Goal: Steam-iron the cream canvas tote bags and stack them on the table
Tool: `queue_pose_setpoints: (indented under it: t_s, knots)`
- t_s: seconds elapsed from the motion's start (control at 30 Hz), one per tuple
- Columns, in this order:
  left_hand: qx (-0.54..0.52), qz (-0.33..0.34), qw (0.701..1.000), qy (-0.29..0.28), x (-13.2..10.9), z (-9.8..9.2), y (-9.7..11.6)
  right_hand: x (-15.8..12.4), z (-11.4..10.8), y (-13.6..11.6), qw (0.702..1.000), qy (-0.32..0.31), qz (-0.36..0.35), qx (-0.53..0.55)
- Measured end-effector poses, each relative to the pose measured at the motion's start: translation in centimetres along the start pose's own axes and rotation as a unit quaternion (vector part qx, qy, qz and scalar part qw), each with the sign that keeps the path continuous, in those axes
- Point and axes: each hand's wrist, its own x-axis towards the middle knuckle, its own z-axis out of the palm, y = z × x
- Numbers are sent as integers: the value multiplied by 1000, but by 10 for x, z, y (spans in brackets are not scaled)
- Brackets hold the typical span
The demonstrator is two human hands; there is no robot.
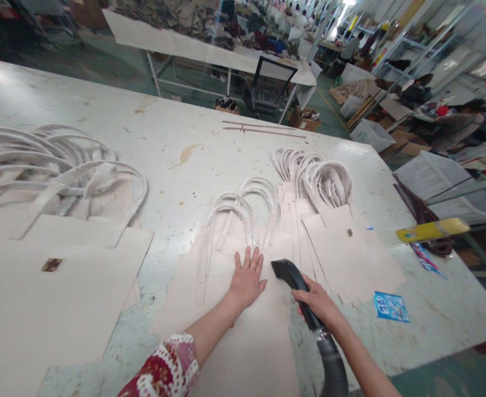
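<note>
A cream bag panel (259, 336) with wrapped loop handles (230, 205) lies in front of me on top of other panels. Flat on it near the base of the handles rests my left hand (246, 280), fingers spread. My right hand (315, 300) is wrapped around a black vacuum-style nozzle (294, 274) on a ribbed hose (331, 364). The nozzle's tip is over the panel's right side, close to my left fingers; whether it touches cannot be told.
More handled panels lie in a large pile (81, 275) at left and a fanned stack (342, 248) at right. A yellow cylinder (433, 230) and a blue packet (391, 306) are on the right of the table (164, 132). A black chair (270, 88) stands beyond.
</note>
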Motion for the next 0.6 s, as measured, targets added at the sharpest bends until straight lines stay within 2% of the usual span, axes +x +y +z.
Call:
queue_pose_setpoints:
  t_s: [0.1,0.23,0.33,0.43,0.6]
  knots:
    - [-5,-1,1000,-1,-1,-1,0,0,1,-3,999,-27,-25,-31]
    - [-9,-11,1000,4,-1,-4,1,17,12,-28,996,-42,-55,-57]
    - [-12,-18,1000,0,-6,-4,0,17,20,-38,996,-47,-39,-59]
    - [-20,-6,1000,-8,-17,-2,-3,11,26,-34,997,-55,-11,-43]
    - [-22,-5,1000,-17,-23,-1,-3,16,31,-29,999,25,-26,-8]
